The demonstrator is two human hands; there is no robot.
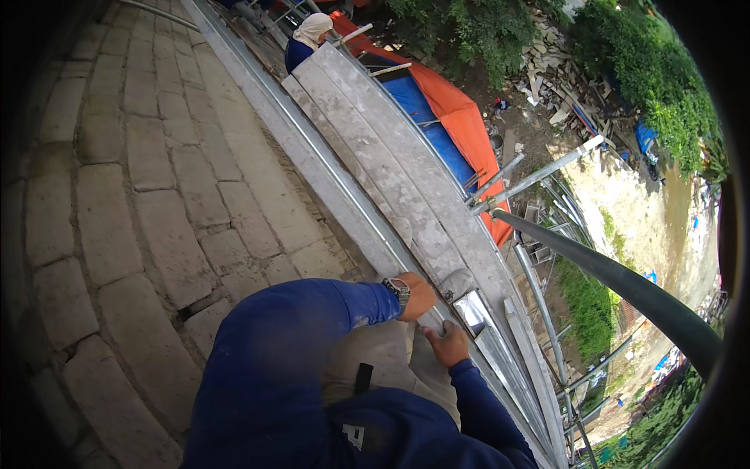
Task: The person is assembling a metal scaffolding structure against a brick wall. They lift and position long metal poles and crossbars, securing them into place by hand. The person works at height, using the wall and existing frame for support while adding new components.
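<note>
The left hand (420, 297) is bent over the long grey metal strip (332, 173), its back turned up; its fingertips are out of sight, so I cannot tell how far they are open or whether they pinch anything. Just below it, the right hand (448, 344) has its fingers curled and its thumb raised at the strip's edge; what lies inside the curl cannot be made out. The strip passes by both hands and runs away from them to the upper left.

The strip's stretch between and beneath the hands is partly covered, and a dark pole (625, 273) to their right is cut off by the dark rim.

Left of the grip spreads a surface of worn brick (168, 227). Just right of it lie a shiny metal piece (471, 311) and a shoe (456, 283) on grey planks (422, 184). Beyond the planks are scaffold pipes (547, 173) and an orange tarp (461, 117); well up from the hands is another person (305, 43).
</note>
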